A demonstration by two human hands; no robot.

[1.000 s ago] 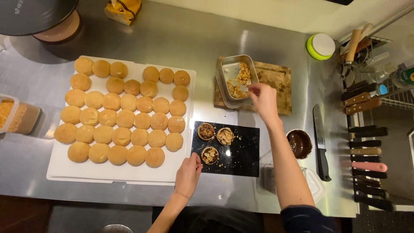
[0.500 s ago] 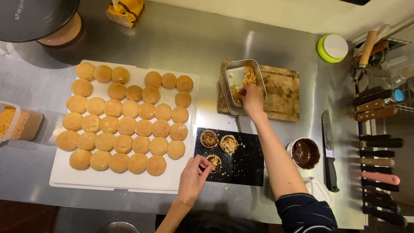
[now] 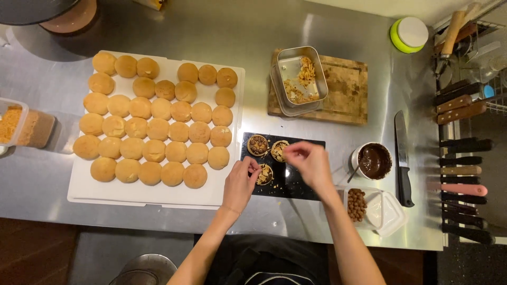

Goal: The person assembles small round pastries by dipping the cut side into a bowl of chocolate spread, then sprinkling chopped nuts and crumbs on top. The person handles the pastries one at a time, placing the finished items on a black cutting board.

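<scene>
three tarts on black slate | left hand pinches front tart | right hand fingers bunched above

To my left a white board carries rows of golden buns, a chocolate bowl and knife lie right, a metal tin sits on the wooden board.

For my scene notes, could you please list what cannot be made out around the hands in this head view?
- Right hand: what its pinched fingertips hold is too small to tell.
- Black board: its middle is covered by both hands.
- Cookie under the left hand: partly hidden by the fingers.
- Dark round object, top left: cut off by the frame edge.
- Knife rack: blades hidden, only handles show.
</scene>
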